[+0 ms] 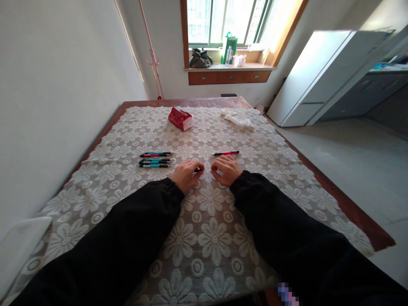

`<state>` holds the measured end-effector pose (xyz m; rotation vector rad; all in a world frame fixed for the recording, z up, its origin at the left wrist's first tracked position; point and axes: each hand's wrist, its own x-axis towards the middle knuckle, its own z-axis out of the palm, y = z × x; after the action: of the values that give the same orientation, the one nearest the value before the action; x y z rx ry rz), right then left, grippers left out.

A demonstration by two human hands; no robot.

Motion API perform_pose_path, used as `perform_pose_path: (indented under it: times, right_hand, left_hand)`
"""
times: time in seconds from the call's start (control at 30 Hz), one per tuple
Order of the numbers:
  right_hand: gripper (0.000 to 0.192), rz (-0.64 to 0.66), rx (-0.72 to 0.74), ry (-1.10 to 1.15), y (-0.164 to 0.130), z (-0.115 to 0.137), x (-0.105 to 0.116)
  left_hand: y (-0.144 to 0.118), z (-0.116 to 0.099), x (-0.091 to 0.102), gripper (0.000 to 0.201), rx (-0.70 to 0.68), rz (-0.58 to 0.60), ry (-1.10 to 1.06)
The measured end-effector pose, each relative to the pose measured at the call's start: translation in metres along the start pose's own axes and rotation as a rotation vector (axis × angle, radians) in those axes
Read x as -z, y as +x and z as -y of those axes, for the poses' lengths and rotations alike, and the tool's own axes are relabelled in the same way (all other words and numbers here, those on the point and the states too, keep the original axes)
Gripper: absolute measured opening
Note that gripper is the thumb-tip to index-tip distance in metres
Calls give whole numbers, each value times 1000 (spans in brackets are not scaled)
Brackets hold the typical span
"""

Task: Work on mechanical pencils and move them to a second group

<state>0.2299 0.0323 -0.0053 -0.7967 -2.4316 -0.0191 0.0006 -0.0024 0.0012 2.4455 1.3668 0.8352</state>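
Note:
My left hand [186,175] and my right hand [227,169] rest close together on a white lace tablecloth [204,238]. Between them they hold a thin pen part [205,170]: a dark tip shows at the left fingers and a pale thin rod runs to the right fingers. Just beyond my right hand lies a red pen [227,153]. Left of my left hand lie several red and blue pens [155,160] side by side.
A red tissue pack [180,118] and a crumpled white cloth [238,118] lie at the table's far end. A white wall runs along the left. A white cabinet [318,76] leans at the right. A window sill [228,67] with bags stands behind.

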Motion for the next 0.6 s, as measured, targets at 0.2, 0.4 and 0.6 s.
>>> perform_pose_path:
  times: [0.2,0.4,0.6]
  right_hand:
    - [17,26,35,43,1,-1,-5]
    - [25,-174,-257,45,-3,-10,-3]
    - [40,-76,-166,7,-6,-18,-11]
  left_hand:
    - [0,0,0,13,-73,82,-7]
    - [-1,-1,1,21,-24,32,23]
    - [-1,-1,0,17,-4,24,65]
